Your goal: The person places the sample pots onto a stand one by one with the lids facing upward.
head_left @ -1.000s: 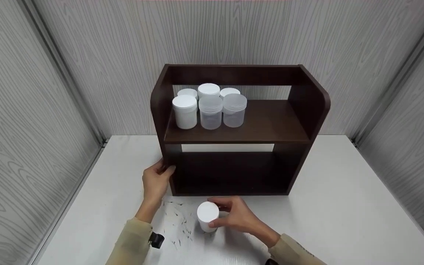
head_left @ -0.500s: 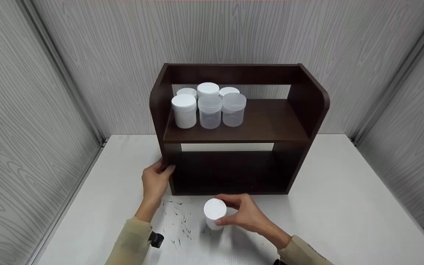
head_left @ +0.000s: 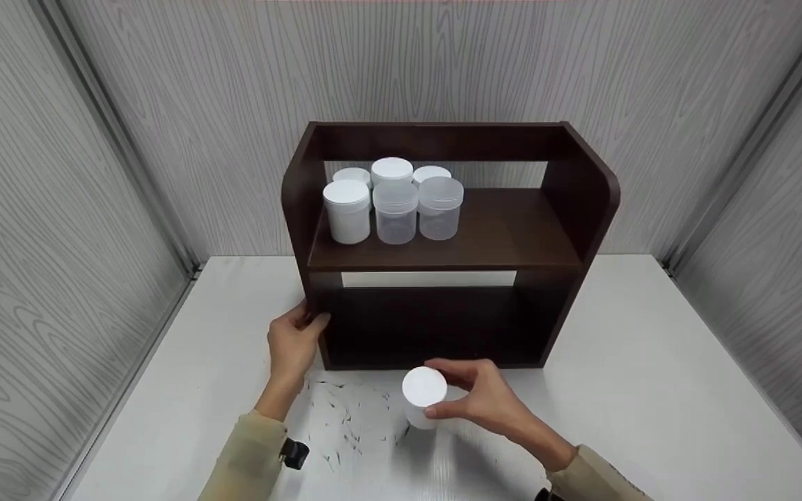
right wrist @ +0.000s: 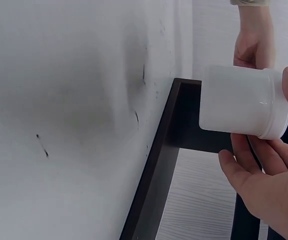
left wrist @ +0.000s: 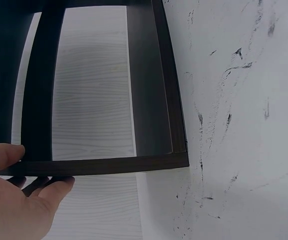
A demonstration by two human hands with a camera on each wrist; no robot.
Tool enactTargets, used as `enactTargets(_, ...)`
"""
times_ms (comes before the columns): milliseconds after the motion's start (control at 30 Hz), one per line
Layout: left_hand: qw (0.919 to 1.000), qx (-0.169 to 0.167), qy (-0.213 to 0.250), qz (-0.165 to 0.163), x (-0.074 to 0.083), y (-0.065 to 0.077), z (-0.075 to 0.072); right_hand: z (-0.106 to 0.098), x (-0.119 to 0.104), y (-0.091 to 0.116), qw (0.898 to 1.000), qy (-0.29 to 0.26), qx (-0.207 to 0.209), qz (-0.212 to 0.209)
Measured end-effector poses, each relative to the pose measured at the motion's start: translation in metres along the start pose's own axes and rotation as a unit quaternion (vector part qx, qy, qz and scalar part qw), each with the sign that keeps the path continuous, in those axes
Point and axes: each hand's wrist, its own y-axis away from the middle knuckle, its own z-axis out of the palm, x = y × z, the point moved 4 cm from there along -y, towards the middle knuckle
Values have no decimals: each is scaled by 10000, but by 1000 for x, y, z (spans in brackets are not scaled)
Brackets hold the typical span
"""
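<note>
My right hand (head_left: 490, 401) holds a white plastic jar (head_left: 423, 398) with a white lid, thumb on the near side and fingers behind. The jar is upright in front of the dark brown two-tier shelf (head_left: 519, 226), its shadow falling on the table below. In the right wrist view, fingers and thumb of the right hand (right wrist: 268, 187) pinch the jar (right wrist: 233, 100) around its lid end. My left hand (head_left: 293, 346) grips the shelf's left side panel; the left wrist view has the thumb and fingers on either side of the panel edge (left wrist: 104, 166).
On the upper tier, a white jar (head_left: 348, 221) and two translucent jars (head_left: 396, 221) stand in front of more white-lidded jars (head_left: 392, 169), grouped at the left. Dark scuff marks (head_left: 345, 424) streak the white table (head_left: 638, 390). Grey wood-grain walls (head_left: 721, 104) surround it.
The right hand has carried the white jar to the right and slightly up, toward the shelf, and its shadow now lies apart below. The left hand stays on the side panel.
</note>
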Motion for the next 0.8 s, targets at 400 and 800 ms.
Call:
enactTargets(400, 10000, 29, -49, 43, 0, 0, 1, -17, -22, 0, 9996, -77, 275, 48)
enactTargets(800, 9999, -32, -58, 79, 0, 0, 0, -34, -50, 0, 9988, -149, 464, 99)
